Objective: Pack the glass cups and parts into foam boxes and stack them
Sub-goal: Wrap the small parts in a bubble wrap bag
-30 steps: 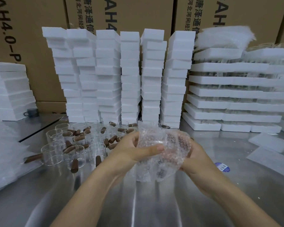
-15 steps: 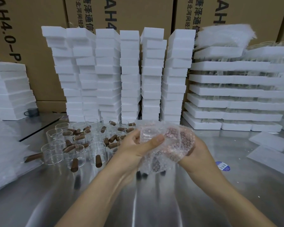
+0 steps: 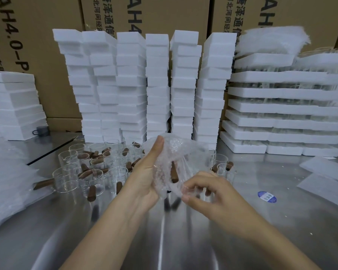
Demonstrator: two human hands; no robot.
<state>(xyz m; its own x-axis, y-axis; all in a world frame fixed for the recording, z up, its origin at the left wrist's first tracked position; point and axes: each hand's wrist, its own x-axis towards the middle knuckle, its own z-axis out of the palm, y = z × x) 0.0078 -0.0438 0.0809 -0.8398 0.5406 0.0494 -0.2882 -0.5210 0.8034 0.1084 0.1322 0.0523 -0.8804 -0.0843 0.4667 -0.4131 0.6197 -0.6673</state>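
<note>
A bubble-wrap bag (image 3: 176, 152) with a brown-handled glass cup (image 3: 174, 173) inside hangs above the steel table. My left hand (image 3: 146, 170) grips the bag's left side, thumb up at its top edge. My right hand (image 3: 205, 193) pinches the bag's lower right corner. Several bare glass cups with brown wooden handles (image 3: 90, 168) stand in a cluster on the table to the left. Two more cups (image 3: 222, 164) stand just right of the bag. Tall stacks of small white foam boxes (image 3: 156, 84) rise behind.
Wide foam trays (image 3: 281, 110) holding glassware are stacked at the back right. Foam sheets (image 3: 324, 178) and a blue sticker (image 3: 266, 196) lie on the right. Bubble wrap (image 3: 6, 182) is heaped at the left edge, foam slabs (image 3: 12, 102) behind it. Cardboard cartons (image 3: 144, 14) line the back.
The bag was bunched between both hands; now it is stretched taller. My left hand has risen to its top edge, and my right hand has dropped to its lower corner.
</note>
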